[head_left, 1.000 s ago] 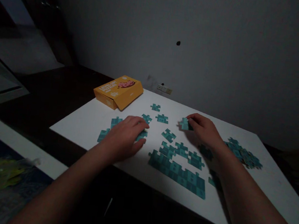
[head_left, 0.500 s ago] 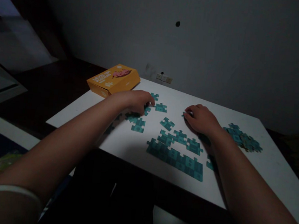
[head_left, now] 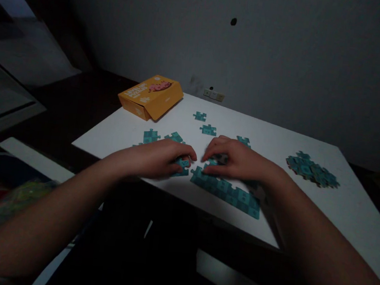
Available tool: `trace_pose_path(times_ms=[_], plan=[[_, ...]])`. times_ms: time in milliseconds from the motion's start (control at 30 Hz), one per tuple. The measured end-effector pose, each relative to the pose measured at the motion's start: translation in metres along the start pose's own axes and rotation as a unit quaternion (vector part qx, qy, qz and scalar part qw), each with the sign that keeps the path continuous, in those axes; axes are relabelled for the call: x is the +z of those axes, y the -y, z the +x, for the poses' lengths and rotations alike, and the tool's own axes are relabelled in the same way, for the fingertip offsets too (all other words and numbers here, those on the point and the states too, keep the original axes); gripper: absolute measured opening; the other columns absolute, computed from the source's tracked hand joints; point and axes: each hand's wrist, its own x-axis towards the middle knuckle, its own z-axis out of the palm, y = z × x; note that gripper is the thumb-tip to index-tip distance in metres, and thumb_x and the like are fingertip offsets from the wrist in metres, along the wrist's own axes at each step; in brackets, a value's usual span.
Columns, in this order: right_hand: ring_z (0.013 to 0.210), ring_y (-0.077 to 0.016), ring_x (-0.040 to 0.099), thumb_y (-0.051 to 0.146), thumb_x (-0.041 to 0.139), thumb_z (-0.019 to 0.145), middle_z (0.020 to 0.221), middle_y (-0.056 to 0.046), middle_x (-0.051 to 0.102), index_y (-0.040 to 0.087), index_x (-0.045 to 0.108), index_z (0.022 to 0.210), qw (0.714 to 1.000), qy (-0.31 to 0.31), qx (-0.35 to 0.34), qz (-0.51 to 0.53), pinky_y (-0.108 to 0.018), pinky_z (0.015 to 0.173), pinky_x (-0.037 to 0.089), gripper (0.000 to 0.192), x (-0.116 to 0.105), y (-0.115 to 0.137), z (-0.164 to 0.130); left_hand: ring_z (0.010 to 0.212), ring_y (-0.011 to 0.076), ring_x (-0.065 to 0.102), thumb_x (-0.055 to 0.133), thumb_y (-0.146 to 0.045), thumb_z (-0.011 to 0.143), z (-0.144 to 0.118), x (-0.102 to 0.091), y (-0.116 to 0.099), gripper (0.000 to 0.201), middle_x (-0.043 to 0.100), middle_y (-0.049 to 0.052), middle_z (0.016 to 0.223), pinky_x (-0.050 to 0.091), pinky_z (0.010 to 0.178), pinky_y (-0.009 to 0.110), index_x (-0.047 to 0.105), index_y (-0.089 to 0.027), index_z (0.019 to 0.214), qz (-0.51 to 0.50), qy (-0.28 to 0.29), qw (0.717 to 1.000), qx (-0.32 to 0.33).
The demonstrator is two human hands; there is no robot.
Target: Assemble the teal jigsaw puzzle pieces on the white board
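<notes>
A: Where the white table edge runs lower centre, what is logged?

B: One joined strip of teal pieces. Two hands, palms down: left hand with fingers curled over one loose teal piece; right hand pressing the strip's left end. Whether either truly grips, I cannot tell.

A: Beyond?

B: Five loose pieces centre frame, among them one farthest piece; one heap of pieces at right; one orange box upper left of the table.

A: Room?

B: Dim; grey wall, one wall socket.
</notes>
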Motion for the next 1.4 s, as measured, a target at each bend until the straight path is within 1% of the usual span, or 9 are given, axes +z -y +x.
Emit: trace_pose_path(times_ms=[200, 400, 600, 767, 867, 967, 1167, 1267, 1400], plan=[[0.124, -0.0349, 0.071, 0.037, 0.102, 0.087, 0.121, -0.007, 0.081, 0.033, 0.089, 0.12, 0.999, 0.028, 0.001, -0.04, -0.053, 0.112, 0.055, 0.036, 0.02, -0.001, 0.006, 0.131, 0.0291, 0.077, 0.077, -0.015, 0.101, -0.005, 0.019, 0.001, 0.046, 0.081, 0.009, 0.145, 0.057, 0.118, 0.043, 0.074, -0.026, 0.145, 0.013, -0.038, 0.999, -0.005], [0.123, -0.0343, 0.07, 0.035, 0.102, 0.086, 0.121, -0.006, 0.081, 0.033, 0.089, 0.121, 0.999, 0.03, 0.011, -0.032, -0.053, 0.111, 0.055, 0.037, 0.019, -0.003, 0.006, 0.143, 0.0281, 0.072, 0.075, -0.022, 0.104, -0.025, 0.047, 0.012, 0.052, 0.074, 0.011, 0.156, 0.057, 0.126, 0.047, 0.067, -0.029, 0.155, -0.022, -0.134, 0.991, 0.012], [0.122, -0.0327, 0.07, 0.034, 0.101, 0.088, 0.12, -0.005, 0.081, 0.035, 0.089, 0.119, 0.999, 0.033, 0.01, -0.026, -0.052, 0.111, 0.054, 0.033, 0.018, -0.001, 0.006, 0.14, 0.0286, 0.074, 0.073, -0.023, 0.104, -0.03, 0.072, 0.015, 0.05, 0.078, 0.011, 0.149, 0.062, 0.122, 0.056, 0.07, -0.036, 0.153, -0.043, -0.211, 0.977, -0.002], [0.12, -0.031, 0.07, 0.03, 0.101, 0.088, 0.118, -0.004, 0.08, 0.035, 0.089, 0.119, 0.999, 0.036, 0.007, -0.023, -0.049, 0.108, 0.055, 0.034, 0.02, -0.002, 0.006, 0.138, 0.0265, 0.075, 0.069, -0.016, 0.104, -0.03, 0.077, 0.016, 0.049, 0.08, 0.009, 0.146, 0.064, 0.12, 0.052, 0.072, -0.036, 0.149, -0.026, -0.216, 0.976, 0.004], [0.118, -0.0307, 0.07, 0.03, 0.1, 0.087, 0.117, -0.005, 0.081, 0.034, 0.09, 0.118, 0.999, 0.035, 0.011, -0.011, -0.049, 0.106, 0.056, 0.033, 0.019, 0.001, 0.007, 0.132, 0.0248, 0.077, 0.062, -0.012, 0.106, -0.028, 0.06, 0.014, 0.048, 0.082, 0.008, 0.142, 0.066, 0.115, 0.048, 0.076, -0.036, 0.145, -0.013, -0.194, 0.981, 0.016], [0.114, -0.0304, 0.072, 0.029, 0.088, 0.096, 0.114, -0.007, 0.083, 0.029, 0.089, 0.114, 1.0, 0.01, 0.012, -0.005, -0.049, 0.104, 0.056, 0.018, 0.013, 0.0, 0.005, 0.129, 0.0243, 0.078, 0.056, -0.013, 0.109, -0.012, 0.019, 0.015, 0.043, 0.083, 0.009, 0.139, 0.064, 0.113, 0.043, 0.08, -0.032, 0.14, 0.02, -0.164, 0.986, 0.035], [0.1, -0.0349, 0.072, 0.033, 0.065, 0.103, 0.102, -0.012, 0.083, 0.028, 0.087, 0.104, 0.966, -0.124, 0.145, -0.173, -0.052, 0.089, 0.055, 0.022, -0.014, -0.031, -0.014, 0.123, 0.0281, 0.079, 0.068, -0.027, 0.105, 0.066, -0.066, 0.053, 0.038, 0.085, 0.01, 0.135, 0.059, 0.11, 0.039, 0.082, -0.025, 0.14, 0.098, -0.112, 0.989, -0.003], [0.1, -0.0375, 0.071, 0.038, 0.06, 0.104, 0.101, -0.014, 0.082, 0.028, 0.088, 0.105, 0.938, -0.143, 0.204, -0.241, -0.054, 0.086, 0.056, 0.03, -0.023, -0.049, -0.025, 0.114, 0.0266, 0.08, 0.067, -0.029, 0.103, 0.098, -0.076, 0.077, 0.038, 0.087, 0.009, 0.13, 0.058, 0.104, 0.036, 0.084, -0.024, 0.136, 0.102, -0.068, 0.992, -0.027], [0.099, -0.0382, 0.07, 0.044, 0.061, 0.103, 0.098, -0.015, 0.083, 0.028, 0.09, 0.107, 0.933, -0.138, 0.235, -0.237, -0.054, 0.085, 0.057, 0.034, -0.027, -0.058, -0.032, 0.106, 0.0255, 0.08, 0.065, -0.032, 0.104, 0.108, -0.067, 0.094, 0.038, 0.087, 0.008, 0.127, 0.058, 0.099, 0.035, 0.085, -0.025, 0.136, 0.1, -0.036, 0.994, -0.026]])
